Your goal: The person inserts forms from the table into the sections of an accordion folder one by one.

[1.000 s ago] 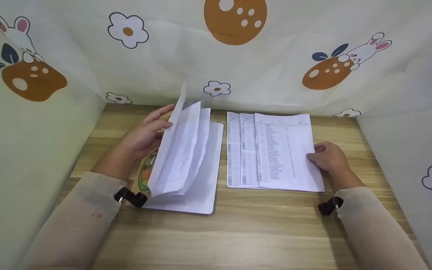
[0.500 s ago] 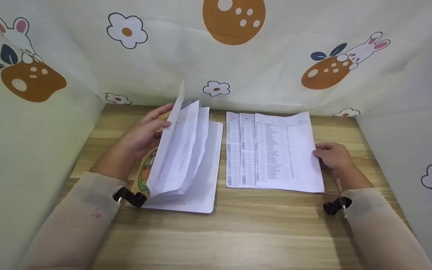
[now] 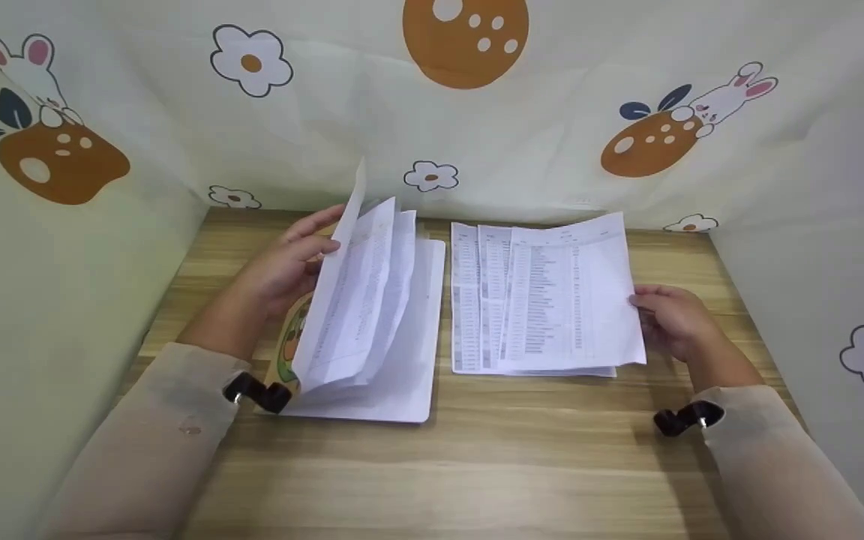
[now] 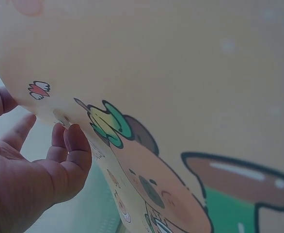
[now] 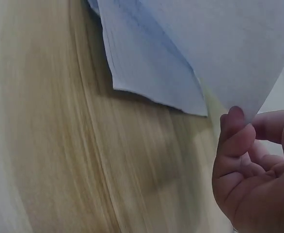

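A folder point(image 3: 421, 360) with a cartoon-printed cover point(image 4: 181, 73) lies partly opened on the left, several inner sheets standing fanned up. My left hand point(image 3: 293, 262) grips the raised cover's edge, thumb on the inner side and fingers behind it. To the right, several printed sheets overlap on the table, their columns of text facing up. The top sheet point(image 3: 589, 300) is lifted along its right side, where my right hand point(image 3: 676, 319) pinches the edge between thumb and fingers. In the right wrist view a lower paper point(image 5: 151, 73) shows beneath the raised sheet.
The wood-grain table point(image 3: 507, 465) extends in front of the papers. A fabric curtain point(image 3: 342, 97) with bunnies, flowers and oranges encloses the back and both sides. A black wrist mount point(image 3: 259, 394) juts from the left sleeve, and another mount point(image 3: 687, 418) from the right.
The right hand has shifted right and pinched the top sheet's edge, raising its right side off the papers below. The left hand keeps its hold on the folder's cover.
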Motion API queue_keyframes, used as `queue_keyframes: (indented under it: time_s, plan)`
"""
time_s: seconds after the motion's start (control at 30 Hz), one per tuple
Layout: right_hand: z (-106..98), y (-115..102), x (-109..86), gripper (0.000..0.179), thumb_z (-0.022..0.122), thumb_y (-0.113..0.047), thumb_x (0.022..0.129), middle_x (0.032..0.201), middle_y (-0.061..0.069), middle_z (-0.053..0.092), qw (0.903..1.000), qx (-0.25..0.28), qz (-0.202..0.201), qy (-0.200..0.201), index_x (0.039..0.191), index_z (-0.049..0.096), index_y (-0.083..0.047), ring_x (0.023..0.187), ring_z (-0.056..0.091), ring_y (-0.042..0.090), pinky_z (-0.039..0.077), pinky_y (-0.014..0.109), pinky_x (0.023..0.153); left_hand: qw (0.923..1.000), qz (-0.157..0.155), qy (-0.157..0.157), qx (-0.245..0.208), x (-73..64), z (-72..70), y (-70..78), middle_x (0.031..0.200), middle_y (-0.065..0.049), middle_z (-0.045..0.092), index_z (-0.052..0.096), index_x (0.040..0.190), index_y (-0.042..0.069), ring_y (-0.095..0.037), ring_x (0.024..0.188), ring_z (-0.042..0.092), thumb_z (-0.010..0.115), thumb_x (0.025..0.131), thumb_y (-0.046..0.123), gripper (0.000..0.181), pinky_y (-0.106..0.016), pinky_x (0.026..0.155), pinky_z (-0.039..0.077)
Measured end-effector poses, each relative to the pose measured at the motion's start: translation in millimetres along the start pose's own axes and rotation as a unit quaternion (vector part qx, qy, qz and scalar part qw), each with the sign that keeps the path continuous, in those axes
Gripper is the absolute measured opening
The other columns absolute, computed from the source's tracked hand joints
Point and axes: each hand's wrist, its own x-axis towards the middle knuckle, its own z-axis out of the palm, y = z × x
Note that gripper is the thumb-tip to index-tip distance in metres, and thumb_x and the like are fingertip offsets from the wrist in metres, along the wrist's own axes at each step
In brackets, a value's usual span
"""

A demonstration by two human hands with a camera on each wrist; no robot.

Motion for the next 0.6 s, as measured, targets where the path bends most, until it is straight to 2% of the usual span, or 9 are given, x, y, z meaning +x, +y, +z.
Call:
queue_keyframes:
  time_s: [0.13,0.4,0.6]
  plan:
    - [4.1,-3.9,-9.1,0.014,0.062,-0.01,0.107,0.094,-0.004,0.077,0.9971,0.075,-0.001,-0.015,0.121,0.06,-0.013,0.083,0.074,0.011,0.065,0.032,0.078,1.0,0.001,0.0,-0.001,0.1,-0.3,0.4,0.142,-0.003,0.056,0.038,0.167,0.03,-0.032,0.127,0.062,0.05,0.108,0.014,0.062,-0.036,0.099,0.059]
    - [20.4,-9.0,-21.9,0.021,0.064,-0.01,0.107,0.099,-0.003,0.075,0.995,0.09,-0.036,-0.026,0.125,0.055,-0.007,0.091,0.072,0.01,0.063,0.028,0.082,1.0,0.003,0.0,-0.005,0.2,-1.0,-0.2,0.143,-0.002,0.054,0.037,0.167,0.03,-0.029,0.123,0.064,0.049,0.109,0.013,0.062,-0.035,0.095,0.059]
    - [38.7,-12.4,-31.1,0.01,0.064,-0.01,0.107,0.097,-0.002,0.076,0.991,0.117,-0.053,-0.039,0.117,0.063,-0.01,0.088,0.072,0.01,0.062,0.025,0.078,1.0,0.004,0.002,-0.007,0.4,-0.5,-0.5,0.142,-0.001,0.055,0.039,0.167,0.029,-0.026,0.116,0.067,0.05,0.109,0.013,0.061,-0.034,0.092,0.059]
